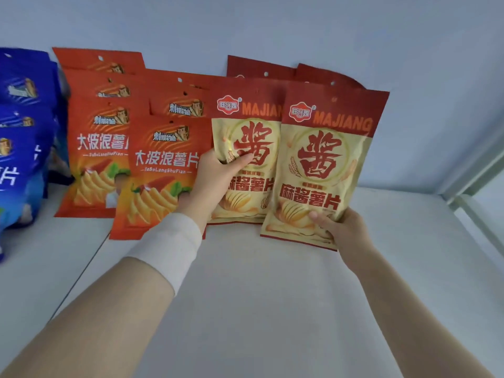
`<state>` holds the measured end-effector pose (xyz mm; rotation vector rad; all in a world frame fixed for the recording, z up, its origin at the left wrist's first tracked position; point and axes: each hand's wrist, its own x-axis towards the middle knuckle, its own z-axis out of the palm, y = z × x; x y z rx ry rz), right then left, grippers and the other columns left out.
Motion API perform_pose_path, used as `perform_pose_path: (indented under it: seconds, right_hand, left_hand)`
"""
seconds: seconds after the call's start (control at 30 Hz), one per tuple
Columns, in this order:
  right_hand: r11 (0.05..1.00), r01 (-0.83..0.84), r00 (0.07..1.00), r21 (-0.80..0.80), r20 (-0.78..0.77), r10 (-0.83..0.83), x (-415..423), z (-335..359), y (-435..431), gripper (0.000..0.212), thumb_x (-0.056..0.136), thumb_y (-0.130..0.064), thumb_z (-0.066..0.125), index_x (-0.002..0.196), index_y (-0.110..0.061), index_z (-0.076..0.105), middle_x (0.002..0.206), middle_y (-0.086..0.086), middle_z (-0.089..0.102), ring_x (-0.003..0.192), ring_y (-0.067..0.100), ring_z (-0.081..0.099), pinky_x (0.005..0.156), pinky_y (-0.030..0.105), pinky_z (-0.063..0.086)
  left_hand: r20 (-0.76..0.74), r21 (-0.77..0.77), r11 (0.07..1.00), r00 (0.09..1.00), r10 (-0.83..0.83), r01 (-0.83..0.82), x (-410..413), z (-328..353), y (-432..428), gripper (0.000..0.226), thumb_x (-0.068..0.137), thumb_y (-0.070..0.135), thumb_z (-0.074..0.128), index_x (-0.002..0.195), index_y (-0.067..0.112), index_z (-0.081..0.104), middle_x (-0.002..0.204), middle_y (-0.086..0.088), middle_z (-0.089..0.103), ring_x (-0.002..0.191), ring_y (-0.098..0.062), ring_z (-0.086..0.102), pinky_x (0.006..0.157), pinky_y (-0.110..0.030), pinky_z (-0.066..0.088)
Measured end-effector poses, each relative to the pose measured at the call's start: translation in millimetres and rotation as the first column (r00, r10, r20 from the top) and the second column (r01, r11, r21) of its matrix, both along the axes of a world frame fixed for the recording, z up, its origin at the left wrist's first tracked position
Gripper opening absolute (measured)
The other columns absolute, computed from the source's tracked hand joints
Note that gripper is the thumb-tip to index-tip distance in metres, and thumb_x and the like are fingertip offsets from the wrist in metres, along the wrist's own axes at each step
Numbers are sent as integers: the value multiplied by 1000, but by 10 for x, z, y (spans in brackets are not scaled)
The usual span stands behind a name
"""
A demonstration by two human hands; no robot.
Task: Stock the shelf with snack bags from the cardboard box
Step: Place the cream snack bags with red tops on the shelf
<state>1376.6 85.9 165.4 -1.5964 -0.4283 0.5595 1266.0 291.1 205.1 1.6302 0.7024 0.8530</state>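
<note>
- Head view: the left hand grips the left cream-and-red snack bag. This is a flat, glossy plastic pouch with a dark red header band, a punched hang hole and a large red character on a cream panel.
- Its thumb curls over the pouch's front beside that character. The other fingers are hidden behind the pouch.
- That pouch stands upright on the smooth, matt white shelf board, close against the orange bags on its left.
- The right hand pinches the right cream-and-red snack bag at its lower right corner. The thumb presses on the printed front and the fingers are out of sight behind.
- This pouch leans slightly and overlaps the right edge of the left one. Whether its bottom seam touches the board cannot be told.
- Behind both rise the flat dark red tops of further pouches, each with a round hole.
- To the left stand glossy orange crisp bags in two overlapping rows, printed with ridged crisps and white characters.
- At the far left are shiny, crinkled blue crisp bags, packed closely together.
- A soft white cloth band wraps the left wrist.
- The board shows a thin straight seam at the left.
- A plain pale blue-grey back wall closes the shelf, with a pale metal frame at the right.
</note>
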Motion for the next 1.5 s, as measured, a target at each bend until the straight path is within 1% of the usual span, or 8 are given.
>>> perform_pose_path:
  seconds: [0.33,0.6,0.7,0.87,1.03,1.17,1.23,1.5]
  right_hand:
    - [999,29,998,-26,63,-28,419,-122,418,20,75,-14,77,86,-24,63,79,-12,68,65,-4,67,55,10,51]
    - [965,223,950,-136,251,-184,357,-201,505,48,73,-28,79,106,-16,47,91,-10,55,88,13,56,74,27,46]
    - [942,278,923,-188,326,-207,336,-237,509,62,73,-33,78,120,-11,45,105,-4,54,98,16,55,80,30,46]
    - [824,401,832,-401,536,-145,212,-219,499,98,75,-54,67,147,-9,17,142,8,35,136,24,28,111,41,28]
    - [765,473,659,-436,752,21,-169,17,340,79,83,-46,63,144,-12,26,144,10,30,133,29,27,106,41,26]
    - [734,368,522,-570,780,344,-658,207,106,56,89,-36,57,137,-13,38,140,10,36,128,30,33,102,41,31]
    - [694,303,421,-654,744,518,-980,239,-15,52,91,-36,54,136,-15,40,139,9,38,129,29,34,104,39,31]
    - [600,134,154,-789,615,773,-2572,169,-327,48,94,-37,48,138,-18,40,137,6,40,127,26,36,101,37,32]
  left_hand:
    - [-79,7,997,994,73,-73,430,-91,298,43,79,28,74,116,12,58,104,5,65,95,-11,63,72,-16,47]
    - [-43,211,940,958,284,-269,489,-81,196,71,76,17,77,132,4,34,121,-1,51,109,-8,51,85,-7,37]
    - [-71,299,912,947,314,-280,482,-65,162,90,79,19,74,147,4,17,146,-10,32,138,-18,30,106,-14,20]
    - [-112,481,847,942,317,-228,335,-14,98,82,88,17,65,149,2,12,156,-12,15,145,-20,12,100,-1,-4]
    - [-232,745,667,946,227,23,-24,204,-143,42,91,15,58,131,11,49,136,-6,49,127,-19,47,101,-17,34]
    - [-540,836,366,731,417,409,-644,248,-497,28,91,12,54,119,12,54,121,-6,57,112,-24,52,87,-34,42]
    - [-630,770,326,577,520,548,-1063,200,-704,33,90,9,53,122,11,52,123,-8,55,114,-27,51,88,-35,41]
    - [-753,638,588,244,610,498,-3121,29,-1377,35,92,13,49,127,14,50,128,-8,50,121,-26,47,93,-36,40]
